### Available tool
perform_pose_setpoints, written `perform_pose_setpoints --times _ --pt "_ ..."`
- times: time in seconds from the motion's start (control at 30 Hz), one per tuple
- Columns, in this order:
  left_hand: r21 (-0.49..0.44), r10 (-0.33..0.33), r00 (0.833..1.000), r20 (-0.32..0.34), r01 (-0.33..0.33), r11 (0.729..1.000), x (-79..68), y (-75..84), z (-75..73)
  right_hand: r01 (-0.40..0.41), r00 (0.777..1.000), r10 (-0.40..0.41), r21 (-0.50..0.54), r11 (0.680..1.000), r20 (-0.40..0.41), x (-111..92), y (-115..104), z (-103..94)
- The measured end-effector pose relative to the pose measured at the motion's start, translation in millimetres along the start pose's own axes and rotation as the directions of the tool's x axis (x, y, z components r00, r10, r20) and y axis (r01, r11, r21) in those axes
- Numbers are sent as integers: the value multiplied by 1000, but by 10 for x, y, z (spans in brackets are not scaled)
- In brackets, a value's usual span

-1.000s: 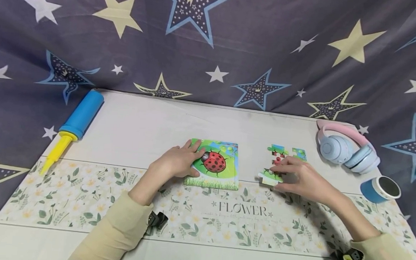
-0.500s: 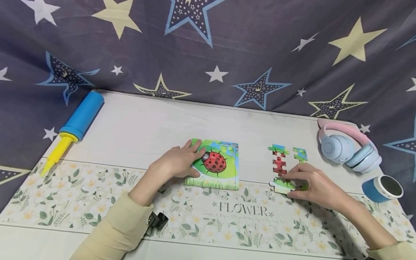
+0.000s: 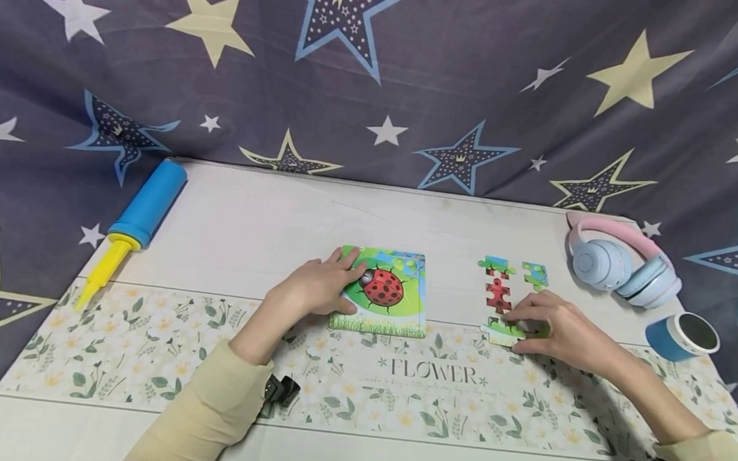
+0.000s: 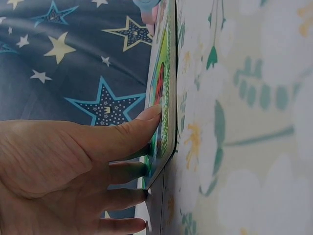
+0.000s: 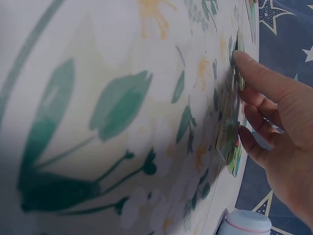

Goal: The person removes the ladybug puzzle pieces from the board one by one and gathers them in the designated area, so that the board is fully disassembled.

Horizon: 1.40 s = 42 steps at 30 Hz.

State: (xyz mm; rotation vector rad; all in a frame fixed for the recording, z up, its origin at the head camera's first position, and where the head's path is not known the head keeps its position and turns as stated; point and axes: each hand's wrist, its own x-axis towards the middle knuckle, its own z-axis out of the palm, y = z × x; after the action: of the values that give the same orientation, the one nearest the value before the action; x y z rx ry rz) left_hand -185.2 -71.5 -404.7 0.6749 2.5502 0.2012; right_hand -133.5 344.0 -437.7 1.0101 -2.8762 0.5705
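In the head view my left hand (image 3: 312, 289) rests with spread fingers on the left side of a ladybug jigsaw board (image 3: 381, 316). Its thumb lies on the board's face in the left wrist view. To the right, my right hand (image 3: 567, 334) pinches a grassy green puzzle piece (image 3: 501, 328) between thumb and fingers, low at the table. Above that piece lie a red ladybug piece (image 3: 497, 293) and a green-and-blue piece (image 3: 496, 266). Another piece with leaves and sky (image 3: 535, 274) sits farther right. More green shows beneath the right hand, partly hidden.
Pink-and-blue headphones (image 3: 621, 263) and a blue cup with a dark top (image 3: 673, 337) stand at the right. A blue-and-yellow hand pump (image 3: 145, 206) lies at the left. A starry curtain (image 3: 378, 83) hangs behind the table (image 3: 249, 223).
My right hand has moved slightly right and toward me with the grassy piece, which now lies lower, below the red piece. The left hand has stayed on the board.
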Motion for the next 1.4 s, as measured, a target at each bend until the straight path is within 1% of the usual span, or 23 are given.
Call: perform_pose_setpoints --times 0.23,0.33,0.43,0.53,0.6,0.67,0.77,0.9,1.0,1.1,1.2,1.3,1.4 --pt "-4 -3 1000 6 3 1000 0 11 3 26 1000 -26 4 1000 -15 -2 7 -20" --pt "-10 0 1000 5 0 1000 12 15 7 45 998 -43 30 999 -48 12 16 -34" --pt "-14 2 1000 3 -2 1000 16 24 6 45 995 -38 72 996 -94 56 19 -57" --pt "-15 -1 1000 2 1 1000 10 33 -2 15 990 -2 88 996 -138 143 5 -83" --pt "-17 2 1000 -1 -2 1000 12 32 -5 -21 985 37 91 996 -170 232 -18 -100" --pt "-21 7 1000 -5 -7 1000 5 18 -9 -71 974 92 106 992 -206 344 -57 -107" --pt "-30 19 1000 -11 -19 999 -5 -19 -14 -115 951 156 163 980 -267 549 -138 -91" --pt "-55 27 1000 -1 -27 998 0 -62 -12 -130 919 223 286 949 -325 806 -276 -26" --pt "-92 49 999 14 -47 995 5 -95 -36 -146 899 285 386 911 -333 949 -407 33" --pt "-123 81 997 2 -80 989 -24 -154 -90 -158 886 338 477 864 -318 1076 -532 94" --pt "-119 111 993 -31 -114 986 -84 -228 -131 -142 877 362 547 825 -318 1192 -620 147" --pt "-97 139 989 -50 -143 985 -149 -285 -110 -117 865 377 598 793 -330 1299 -680 184" --pt "-78 163 985 -50 -167 983 -204 -300 -40 -121 861 398 631 766 -317 1401 -744 223"
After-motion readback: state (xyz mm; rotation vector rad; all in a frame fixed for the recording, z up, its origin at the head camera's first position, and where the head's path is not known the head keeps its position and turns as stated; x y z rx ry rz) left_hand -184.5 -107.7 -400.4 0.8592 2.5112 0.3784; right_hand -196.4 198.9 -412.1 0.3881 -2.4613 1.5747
